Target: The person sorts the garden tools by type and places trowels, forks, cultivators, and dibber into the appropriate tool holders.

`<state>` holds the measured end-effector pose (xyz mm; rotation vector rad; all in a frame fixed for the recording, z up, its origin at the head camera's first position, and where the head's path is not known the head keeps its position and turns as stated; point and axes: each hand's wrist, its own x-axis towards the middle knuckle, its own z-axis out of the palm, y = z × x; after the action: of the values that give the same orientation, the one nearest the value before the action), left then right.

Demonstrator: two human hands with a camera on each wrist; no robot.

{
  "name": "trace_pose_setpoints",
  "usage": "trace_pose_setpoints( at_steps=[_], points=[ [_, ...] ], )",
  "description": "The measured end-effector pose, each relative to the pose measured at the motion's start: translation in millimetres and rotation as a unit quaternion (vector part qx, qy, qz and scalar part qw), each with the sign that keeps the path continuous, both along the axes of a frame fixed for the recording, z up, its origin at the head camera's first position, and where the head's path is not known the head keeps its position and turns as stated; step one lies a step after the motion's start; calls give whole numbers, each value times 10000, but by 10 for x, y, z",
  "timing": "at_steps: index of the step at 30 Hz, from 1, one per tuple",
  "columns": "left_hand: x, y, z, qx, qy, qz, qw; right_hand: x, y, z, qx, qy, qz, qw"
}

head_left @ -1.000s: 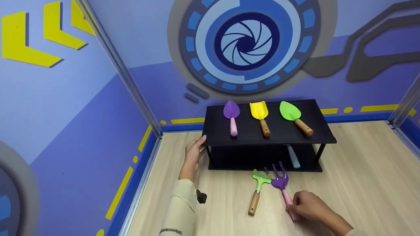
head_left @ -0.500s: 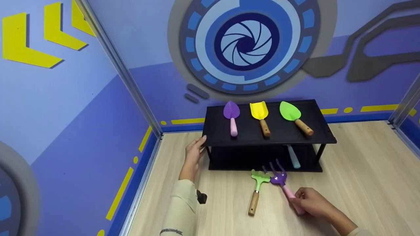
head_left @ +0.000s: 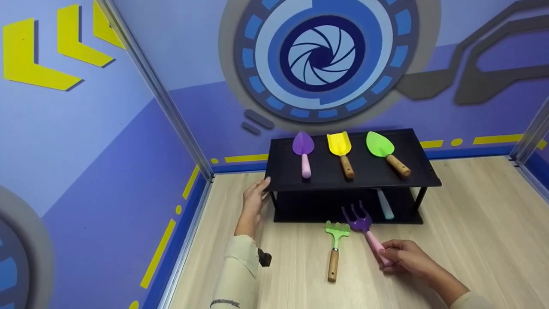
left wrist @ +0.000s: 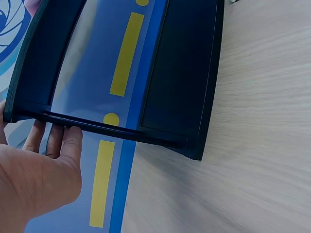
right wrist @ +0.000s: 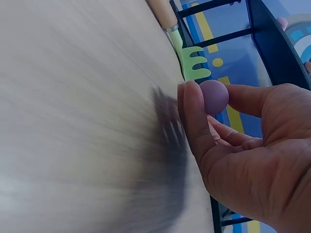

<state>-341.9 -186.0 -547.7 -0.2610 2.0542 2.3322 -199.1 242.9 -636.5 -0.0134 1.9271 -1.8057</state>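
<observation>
Pinching purple fork [head_left: 361,223] by its handle: right hand [head_left: 409,256], grip narrow | Fork: right of green rake [head_left: 336,232], at near side of black rack [head_left: 324,169] | Left hand [head_left: 253,201]: fingers touching rack's left end

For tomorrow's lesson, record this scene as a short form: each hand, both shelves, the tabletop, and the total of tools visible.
Left hand: touching the left end of the black rack
Right hand: pinching the pink handle of the purple fork
Top shelf: purple trowel, yellow scoop, green trowel
Lower shelf: tool with a grey-blue handle, its head hidden
Tabletop: green rake, in front of the rack
Tools visible: six
</observation>
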Motion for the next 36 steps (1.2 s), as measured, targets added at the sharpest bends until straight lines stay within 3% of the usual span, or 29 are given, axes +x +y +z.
trace_pose_setpoints(
  at_steps=[10, 36],
  points=[
    [-6, -2, -1, 82, 39, 52, 9999, -25, -48, -11, -243, 21, 104, 9997],
    [-8, 5, -8, 131, 47, 41, 9999, -116, -146, -24, -800, 33, -199, 9966]
  ],
)
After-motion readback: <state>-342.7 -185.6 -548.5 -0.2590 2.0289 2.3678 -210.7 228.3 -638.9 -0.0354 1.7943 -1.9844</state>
